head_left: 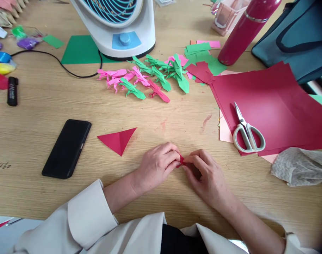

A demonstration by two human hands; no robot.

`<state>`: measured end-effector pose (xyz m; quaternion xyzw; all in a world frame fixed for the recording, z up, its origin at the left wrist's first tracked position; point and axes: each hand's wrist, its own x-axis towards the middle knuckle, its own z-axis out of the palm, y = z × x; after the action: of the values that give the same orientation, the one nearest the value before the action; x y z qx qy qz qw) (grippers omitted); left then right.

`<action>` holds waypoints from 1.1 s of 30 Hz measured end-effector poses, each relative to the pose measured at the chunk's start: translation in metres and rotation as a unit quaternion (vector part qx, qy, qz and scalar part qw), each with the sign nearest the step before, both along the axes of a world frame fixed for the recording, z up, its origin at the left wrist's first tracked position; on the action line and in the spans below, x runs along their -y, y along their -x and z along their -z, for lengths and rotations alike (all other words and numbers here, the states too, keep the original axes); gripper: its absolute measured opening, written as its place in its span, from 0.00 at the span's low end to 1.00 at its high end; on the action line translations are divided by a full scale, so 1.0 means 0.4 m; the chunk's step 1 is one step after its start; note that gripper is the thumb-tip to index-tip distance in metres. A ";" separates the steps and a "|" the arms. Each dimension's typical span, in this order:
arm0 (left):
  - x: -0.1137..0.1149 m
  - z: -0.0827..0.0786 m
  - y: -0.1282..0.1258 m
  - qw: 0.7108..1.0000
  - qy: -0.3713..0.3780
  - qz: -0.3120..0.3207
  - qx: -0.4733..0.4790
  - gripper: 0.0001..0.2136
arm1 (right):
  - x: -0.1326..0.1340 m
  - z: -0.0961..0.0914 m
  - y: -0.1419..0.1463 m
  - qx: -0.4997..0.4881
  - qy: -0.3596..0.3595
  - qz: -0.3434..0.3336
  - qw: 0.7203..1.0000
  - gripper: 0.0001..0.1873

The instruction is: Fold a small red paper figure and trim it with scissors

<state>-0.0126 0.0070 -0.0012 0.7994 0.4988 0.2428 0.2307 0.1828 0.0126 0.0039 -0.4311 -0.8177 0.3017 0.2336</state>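
A small piece of folded red paper point(181, 161) is pinched between my two hands, low in the middle of the view; the fingers hide most of it. My left hand point(158, 162) grips it from the left, thumb and fingers pressed together. From the right, my right hand point(207, 173) pinches the other end. Left of my hands lies a red paper triangle point(118, 140) with a crease down its middle. Beyond them rests a cluster of folded paper figures in pink, green and red point(158, 95).
A black phone point(67, 148) lies at left. Scissors point(247, 132) rest on red paper sheets point(266, 98) at right, near a grey cloth point(299, 167). A fan point(124, 38), a red bottle point(248, 31) and a teal bag point(295, 38) stand at the back.
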 end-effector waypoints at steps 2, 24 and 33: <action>0.000 0.001 0.001 1.000 0.004 -0.005 0.004 0.04 | -0.002 0.000 0.004 0.010 -0.001 0.002 1.000 0.03; -0.007 -0.007 -0.007 1.000 0.016 -0.015 0.013 0.05 | -0.009 -0.007 0.009 0.042 0.001 0.025 0.999 0.05; -0.009 -0.004 -0.011 1.000 0.014 -0.022 -0.004 0.04 | -0.010 -0.002 0.006 0.039 0.000 0.024 0.999 0.04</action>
<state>-0.0082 0.0107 0.0006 0.7859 0.5202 0.2376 0.2351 0.1803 0.0167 0.0047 -0.4618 -0.8158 0.2787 0.2085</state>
